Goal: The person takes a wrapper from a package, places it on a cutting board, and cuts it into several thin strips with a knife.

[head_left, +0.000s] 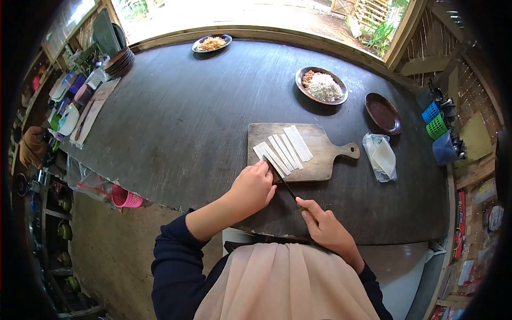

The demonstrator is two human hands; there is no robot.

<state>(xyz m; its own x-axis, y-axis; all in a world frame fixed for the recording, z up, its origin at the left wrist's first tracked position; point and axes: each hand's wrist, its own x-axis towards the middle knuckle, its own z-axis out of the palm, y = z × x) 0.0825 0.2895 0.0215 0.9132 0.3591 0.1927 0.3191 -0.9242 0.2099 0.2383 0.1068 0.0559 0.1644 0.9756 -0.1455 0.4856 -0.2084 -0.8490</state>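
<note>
On the wooden cutting board (314, 169) lie several flat white strips (287, 151), side by side and slanted; they look like cut pastry sheet. My right hand (326, 226) grips the handle of a knife (286, 186), whose dark blade reaches up to the leftmost strips. Close to the blade, my left hand (253, 185) is closed, its curled fingertips pressed at the lower left end of the strips. The fingers partly hide what lies beneath them. Right of the board, an opened plastic packet (380, 169) holds folded white sheets.
Behind the board stands a plate (303, 95) with white shreds and a brown filling. A brown oval plate (383, 113) is at the right, near colored utensil baskets (436, 127). Another plate (228, 42) of food sits far back. Stacked plates (120, 63) stand at the left.
</note>
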